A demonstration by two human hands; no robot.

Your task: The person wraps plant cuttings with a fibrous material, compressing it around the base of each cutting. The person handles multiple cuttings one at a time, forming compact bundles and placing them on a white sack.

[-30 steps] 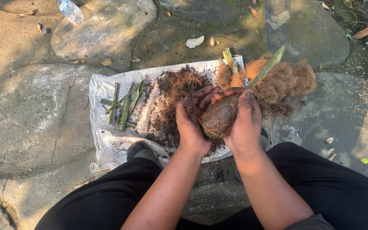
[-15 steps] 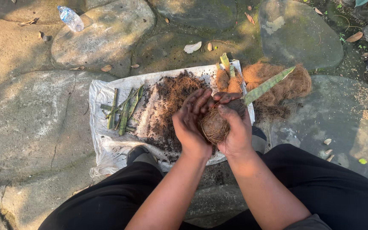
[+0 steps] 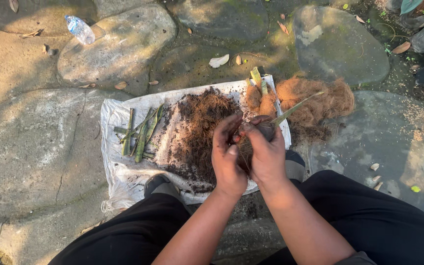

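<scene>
Both hands cupped around a brown fibre-wrapped ball with a long green leaf sticking out, held over a white plastic sheet.

Left hand (image 3: 227, 154) and right hand (image 3: 266, 152) are both closed on the brown coconut-fibre ball (image 3: 251, 142), above the white plastic sheet (image 3: 123, 172) on the grey stone paving (image 3: 30, 147). The ball looks light, soft and crumbly, likely sheds; best gripped around its body, not by the thin green leaf (image 3: 295, 108), which looks floppy. Most of the ball is hidden by fingers. Nearby: dark loose soil pile (image 3: 199, 127), cut green stem pieces (image 3: 141, 132), orange-brown fibre heap (image 3: 315, 100), clear plastic bottle (image 3: 79, 29).
</scene>
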